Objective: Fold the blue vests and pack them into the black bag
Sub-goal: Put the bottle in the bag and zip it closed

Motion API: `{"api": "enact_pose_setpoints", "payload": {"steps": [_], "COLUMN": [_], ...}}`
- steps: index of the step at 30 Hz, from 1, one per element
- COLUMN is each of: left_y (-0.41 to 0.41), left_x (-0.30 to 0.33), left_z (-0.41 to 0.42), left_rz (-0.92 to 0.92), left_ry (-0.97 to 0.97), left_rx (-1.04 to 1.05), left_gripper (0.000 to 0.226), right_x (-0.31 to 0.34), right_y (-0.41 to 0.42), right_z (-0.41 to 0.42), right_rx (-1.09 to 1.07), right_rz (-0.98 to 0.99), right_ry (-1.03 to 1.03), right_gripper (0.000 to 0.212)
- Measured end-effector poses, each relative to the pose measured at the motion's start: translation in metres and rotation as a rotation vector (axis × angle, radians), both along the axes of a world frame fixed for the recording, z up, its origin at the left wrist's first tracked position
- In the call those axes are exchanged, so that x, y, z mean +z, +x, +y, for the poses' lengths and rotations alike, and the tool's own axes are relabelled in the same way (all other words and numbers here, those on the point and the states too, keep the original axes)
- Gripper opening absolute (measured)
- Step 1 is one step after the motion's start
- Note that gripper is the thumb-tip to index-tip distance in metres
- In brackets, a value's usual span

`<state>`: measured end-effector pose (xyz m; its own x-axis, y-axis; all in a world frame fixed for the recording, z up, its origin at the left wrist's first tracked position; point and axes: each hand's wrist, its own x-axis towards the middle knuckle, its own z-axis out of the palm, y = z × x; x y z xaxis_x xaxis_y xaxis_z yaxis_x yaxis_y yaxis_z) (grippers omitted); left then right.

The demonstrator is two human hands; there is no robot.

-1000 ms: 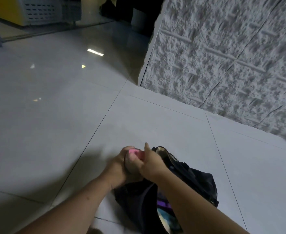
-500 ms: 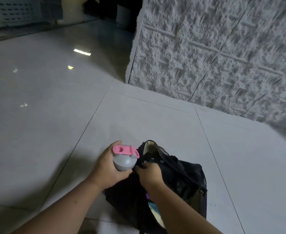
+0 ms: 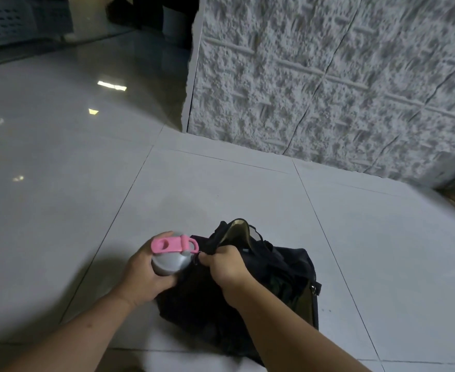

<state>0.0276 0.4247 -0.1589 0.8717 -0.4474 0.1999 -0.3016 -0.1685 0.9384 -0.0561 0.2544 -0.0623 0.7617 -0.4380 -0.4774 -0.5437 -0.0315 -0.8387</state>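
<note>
1. Head view: the black bag (image 3: 274, 285) sits on the pale tiled floor (image 3: 221, 189), low and a little right of centre in the frame.
2. The bag is soft dark fabric, slumped and creased, with its upper edge pulled up into a peak where a tan lining (image 3: 235, 230) shows inside the opening.
3. On the bag's right side a shiny olive panel (image 3: 305, 304) catches light, with a small metal buckle (image 3: 313, 288) at its upper corner.
4. The right hand (image 3: 226, 265) is at the bag's top edge, fingers curled tight and pinching the dark fabric just below the peak.
5. The left hand (image 3: 143, 272) is just left of the bag, fingers wrapped round a grey bottle (image 3: 170, 261) with a pink cap (image 3: 171, 244); the bottle's side touches or nearly touches the bag, and I cannot tell which.
6. Beyond the bag, a rough white textured wall (image 3: 328, 89) meets the floor; its corner edge stands up and to the left of the bag.
7. Further left of the bag the glossy floor carries bright light reflections (image 3: 112, 85).
8. No blue vest can be made out in the bag's opening.
</note>
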Motion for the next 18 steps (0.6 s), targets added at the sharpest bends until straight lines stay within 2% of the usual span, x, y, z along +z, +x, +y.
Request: {"api": "enact_pose_setpoints", "payload": {"steps": [3,6,10,12,16,18], "left_y": [0.008,0.009,0.006,0.007,0.009,-0.001], "left_x": [0.001,0.005,0.030,0.052,0.100,0.122], "left_z": [0.001,0.000,-0.008,-0.016,-0.045,-0.072], "left_rz": [0.004,0.087,0.245,0.264,0.024,-0.091], "left_ry": [0.020,0.017,-0.072,-0.081,0.079,0.125], "left_rx": [-0.051,-0.048,0.157,0.272,0.274,0.243], "left_gripper": [0.086,0.088,0.100,0.084,0.034,0.019], "right_x": [0.004,0.004,0.001,0.002,0.014,0.021], "right_y": [0.005,0.008,0.007,0.003,-0.009,-0.017], "right_z": [-0.001,-0.008,-0.009,-0.009,-0.023,-0.037], "right_rx": [0.018,0.034,0.079,0.129,0.179,0.187], "right_rz": [-0.002,0.033,0.034,0.002,-0.071,-0.081], "right_ry": [-0.014,-0.054,-0.116,-0.172,-0.200,-0.247], "right_gripper": [0.026,0.028,0.027,0.023,0.028,0.033]}}
